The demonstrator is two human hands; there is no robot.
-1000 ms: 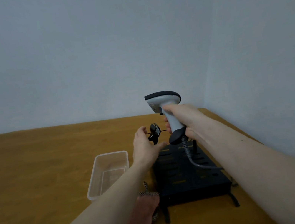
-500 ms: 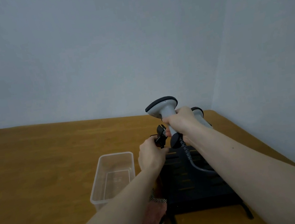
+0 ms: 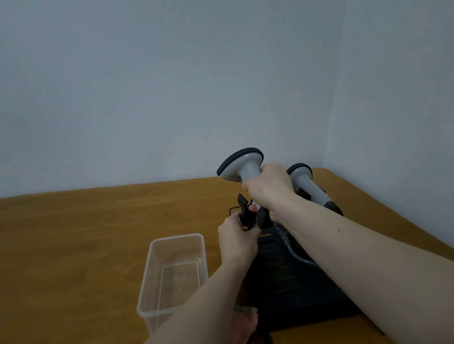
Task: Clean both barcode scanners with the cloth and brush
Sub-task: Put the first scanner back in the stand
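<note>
R hand (image 3: 269, 187) fisted on scanner (image 3: 241, 166) grip; L hand (image 3: 238, 237) pinches black clip (image 3: 245, 212).

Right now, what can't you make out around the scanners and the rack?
Head view only:
- Second scanner: lower part hidden behind right forearm.
- Small black thing in left hand: too small to identify.
- Cloth: mostly under left forearm.
- Black rack: right side covered by right arm.

A clear rectangular plastic container (image 3: 173, 273) sits open on the brown wooden table (image 3: 54, 260), just left of a black slotted metal rack (image 3: 287, 288). Pale grey-blue walls (image 3: 144, 80) meet at the far right corner.
</note>
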